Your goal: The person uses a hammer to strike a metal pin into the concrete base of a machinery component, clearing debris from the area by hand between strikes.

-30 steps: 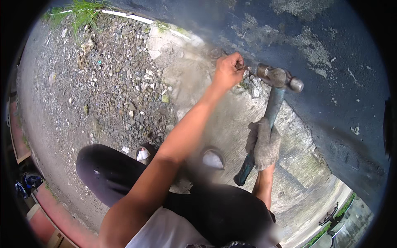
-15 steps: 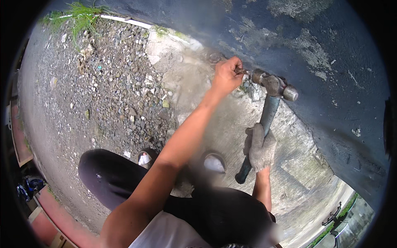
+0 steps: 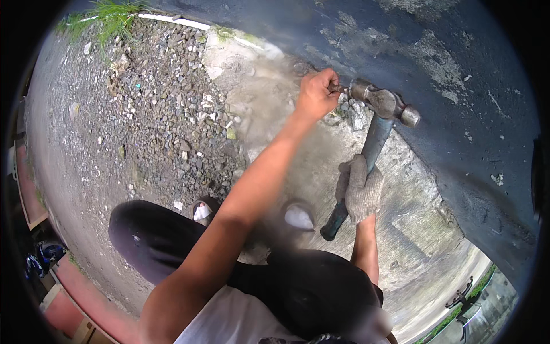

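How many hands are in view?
2: the bare left hand, holding a metal rod, and the gloved right hand, gripping the hammer by its handle. No others show.

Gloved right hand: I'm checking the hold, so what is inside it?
A blue-green hammer handle runs through the gloved right hand. It shows above and below the hand; the gripped stretch cannot be seen because the hand covers it.
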Demonstrator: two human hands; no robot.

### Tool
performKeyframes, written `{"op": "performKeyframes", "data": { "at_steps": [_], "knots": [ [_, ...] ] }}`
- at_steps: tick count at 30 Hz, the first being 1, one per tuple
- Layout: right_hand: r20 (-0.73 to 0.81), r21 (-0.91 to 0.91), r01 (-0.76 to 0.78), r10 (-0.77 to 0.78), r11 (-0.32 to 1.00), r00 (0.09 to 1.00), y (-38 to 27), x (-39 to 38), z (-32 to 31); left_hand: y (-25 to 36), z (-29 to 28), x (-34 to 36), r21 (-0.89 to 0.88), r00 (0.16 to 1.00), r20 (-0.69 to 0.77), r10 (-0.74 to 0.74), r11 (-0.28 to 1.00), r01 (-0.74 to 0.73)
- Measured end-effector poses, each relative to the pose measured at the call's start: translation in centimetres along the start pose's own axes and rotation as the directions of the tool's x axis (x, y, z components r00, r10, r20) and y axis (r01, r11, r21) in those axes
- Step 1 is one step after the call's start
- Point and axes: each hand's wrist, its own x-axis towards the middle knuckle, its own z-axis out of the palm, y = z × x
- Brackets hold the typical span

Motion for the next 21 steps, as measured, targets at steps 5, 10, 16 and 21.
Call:
{"op": "performKeyframes", "data": {
  "at_steps": [5, 10, 16, 21],
  "knots": [
    [-0.077, -0.078, 0.003, -0.009, 0.997, 0.997, -3.8, -3.4, -3.0, -0.1, -1.5, -0.1, 0.097, 0.999, 0.043, -0.023, 0.995, 0.019],
    [0.019, 0.124, 0.322, -0.326, 0.939, 0.945, -0.6, -4.2, -8.7, 0.9, 0.0, -0.3, -0.033, 0.994, 0.062, -0.084, 0.996, 0.087],
    [0.009, -0.117, -0.066, 0.068, 0.991, 0.998, 0.1, 0.4, 0.0, 0.9, -0.1, -0.4, -0.024, 0.998, 0.044, -0.05, 0.998, 0.051],
    [-0.044, -0.002, -0.122, 0.121, 0.993, 0.992, -2.6, -1.8, -2.3, 0.3, -1.2, -0.2, 0.067, 0.996, 0.08, -0.031, 0.997, 0.026]
  ]
}}
